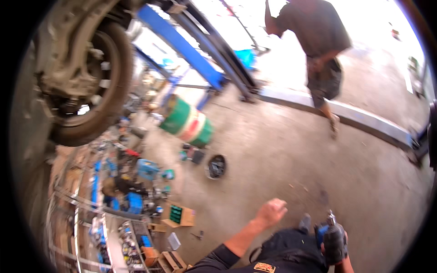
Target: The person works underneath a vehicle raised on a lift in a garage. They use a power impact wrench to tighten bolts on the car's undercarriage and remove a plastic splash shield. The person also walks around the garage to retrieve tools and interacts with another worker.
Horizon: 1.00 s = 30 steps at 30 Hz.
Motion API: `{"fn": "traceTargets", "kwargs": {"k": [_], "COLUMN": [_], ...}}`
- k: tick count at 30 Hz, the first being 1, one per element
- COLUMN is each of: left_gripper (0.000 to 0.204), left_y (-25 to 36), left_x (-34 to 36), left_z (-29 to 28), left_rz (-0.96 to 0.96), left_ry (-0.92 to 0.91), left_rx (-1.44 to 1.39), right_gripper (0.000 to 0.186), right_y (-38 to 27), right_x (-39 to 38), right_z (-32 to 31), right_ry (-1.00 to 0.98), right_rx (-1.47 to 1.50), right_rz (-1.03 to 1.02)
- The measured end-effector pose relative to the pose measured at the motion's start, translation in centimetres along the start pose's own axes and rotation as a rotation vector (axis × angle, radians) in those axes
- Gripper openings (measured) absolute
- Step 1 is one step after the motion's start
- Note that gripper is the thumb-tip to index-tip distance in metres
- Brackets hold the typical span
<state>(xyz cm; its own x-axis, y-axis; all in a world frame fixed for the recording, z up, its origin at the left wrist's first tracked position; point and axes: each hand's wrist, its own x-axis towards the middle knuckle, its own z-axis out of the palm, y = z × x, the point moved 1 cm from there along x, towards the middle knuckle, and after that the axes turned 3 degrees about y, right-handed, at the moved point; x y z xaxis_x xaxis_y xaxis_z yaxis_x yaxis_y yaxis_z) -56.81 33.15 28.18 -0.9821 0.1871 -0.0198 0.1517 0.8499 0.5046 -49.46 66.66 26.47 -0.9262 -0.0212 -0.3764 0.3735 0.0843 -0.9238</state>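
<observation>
My left hand (272,211) hangs out in front of my body with its fingers loosely curled, somewhat blurred, and nothing visible in them. At the lower right, my right hand (344,243) grips a blue-and-black cordless power tool (333,243) with a metal socket on its tip, beside my dark-clothed leg. Overhead at the left is a raised car's wheel (116,79) with suspension parts (68,77) showing inside it.
A person (318,32) walks near a metal floor beam (373,125). Blue lift posts (182,50), a green drum (200,132), a round bucket (216,166), cardboard boxes (186,218) and a metal rack (77,200) with tools and parts occupy the concrete floor (264,150).
</observation>
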Motion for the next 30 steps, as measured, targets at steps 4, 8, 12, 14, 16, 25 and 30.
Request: {"fn": "traceTargets", "kwargs": {"k": [4,8,12,14,16,25,30], "left_gripper": [0.034,0.034,0.039,0.038,0.018,0.036,0.038], "left_y": [-0.2,1.5,2.9,2.2,6.0,34.6,32.5], "left_x": [1.1,1.4,-0.5,-3.3,-2.2,-15.1,-14.1], "left_z": [-0.4,-2.9,-5.8,-11.4,-20.4,-50.9,-50.2], "left_rz": [-0.162,-0.445,-0.721,-0.788,-0.860,-0.412,-0.396], "left_ry": [-0.070,-0.072,0.200,0.526,0.957,1.915,1.990], "left_rx": [0.121,0.256,0.294,0.412,0.282,1.156,1.052], "right_gripper": [0.032,0.035,0.038,0.040,0.041,0.050,0.039], "right_y": [0.5,-1.0,-2.7,-3.9,-4.5,-9.3,-13.8], "right_x": [9.4,17.7,23.8,25.9,27.8,30.9,31.0], "right_z": [-0.1,0.3,-1.0,-1.5,-2.1,-2.1,0.1], "right_ry": [-0.243,-0.480,-0.658,-0.732,-0.741,-1.004,-1.176], "right_rx": [0.091,0.098,0.035,0.010,-0.033,-0.207,-0.266], "right_rz": [-0.061,-0.119,-0.171,-0.198,-0.254,-0.645,-0.509]}}
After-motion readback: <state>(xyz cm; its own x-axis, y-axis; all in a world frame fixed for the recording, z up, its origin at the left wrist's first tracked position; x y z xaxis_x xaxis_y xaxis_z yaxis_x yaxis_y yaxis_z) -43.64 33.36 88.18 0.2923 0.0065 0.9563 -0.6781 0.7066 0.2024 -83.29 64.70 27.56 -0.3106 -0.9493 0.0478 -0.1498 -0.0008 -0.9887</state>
